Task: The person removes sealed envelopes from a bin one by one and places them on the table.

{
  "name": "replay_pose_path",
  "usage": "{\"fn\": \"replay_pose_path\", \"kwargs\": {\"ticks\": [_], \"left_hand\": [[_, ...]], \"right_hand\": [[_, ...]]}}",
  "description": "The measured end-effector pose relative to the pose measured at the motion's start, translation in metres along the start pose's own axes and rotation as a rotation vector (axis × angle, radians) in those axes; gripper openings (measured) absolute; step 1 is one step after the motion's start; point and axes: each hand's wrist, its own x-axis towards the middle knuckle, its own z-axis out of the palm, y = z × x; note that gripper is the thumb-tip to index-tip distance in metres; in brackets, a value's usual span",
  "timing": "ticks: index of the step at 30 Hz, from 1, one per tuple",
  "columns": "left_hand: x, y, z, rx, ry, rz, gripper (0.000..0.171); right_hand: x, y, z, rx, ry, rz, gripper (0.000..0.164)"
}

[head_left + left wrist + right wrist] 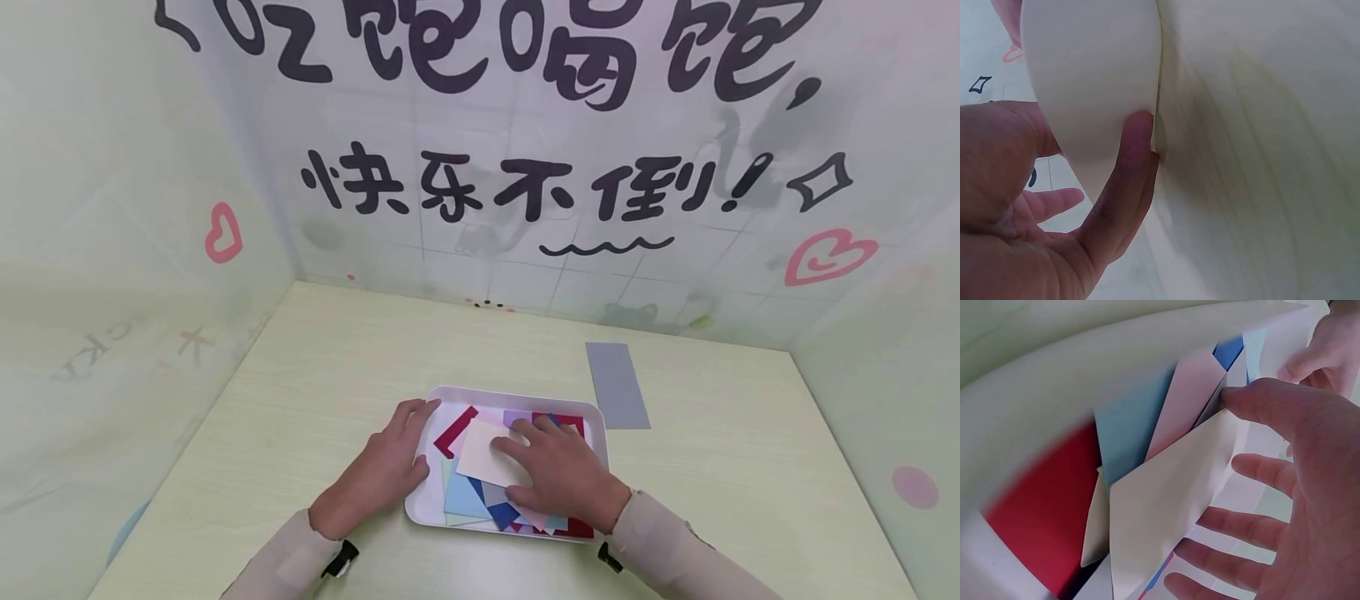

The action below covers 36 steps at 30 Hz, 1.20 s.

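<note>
A white tray (pixel 417 507) holds a loose pile of coloured paper pieces. At its left side my left hand (pixel 381 468) holds the wall; in the left wrist view its fingers (pixel 1134 147) lie against the outside and the thumb passes behind the edge. Over the pile, my right hand (pixel 564 467) has its fingers spread, the thumb touching the papers. Under it lies a cream paper (pixel 474 454), also large in the right wrist view. Around that are a dark red strip (pixel 455 432), a light blue piece (pixel 463 498) and a red sheet (pixel 1054 512).
A grey-blue paper rectangle (pixel 618 386) lies on the pale wooden table (pixel 337 358), behind the tray's right corner. Printed translucent sheeting (pixel 487 233) closes off the back and both sides of the table.
</note>
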Motion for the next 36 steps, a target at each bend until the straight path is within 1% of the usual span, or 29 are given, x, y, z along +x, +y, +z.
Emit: {"fn": "replay_pose_path", "kwargs": {"ticks": [6, 13, 22, 30, 36], "left_hand": [[0.001, 0.000, -0.001, 0.005, 0.000, 0.007, 0.077], [0.001, 0.000, -0.001, 0.007, -0.005, 0.011, 0.077], [0.001, 0.000, -0.002, 0.009, -0.002, 0.019, 0.077], [0.001, 0.000, -0.002, 0.004, -0.008, 0.010, 0.078], [0.002, 0.000, -0.002, 0.007, -0.010, 0.008, 0.078]], "right_hand": [[0.001, 0.000, -0.003, 0.002, -0.003, -0.006, 0.067], [0.002, 0.001, -0.004, 0.006, 0.022, -0.021, 0.063], [0.004, 0.004, -0.012, -0.017, 0.033, 0.004, 0.058], [0.006, 0.015, -0.025, -0.052, 0.099, 0.005, 0.049], [0.006, 0.025, -0.032, -0.036, 0.125, 0.037, 0.049]]}}
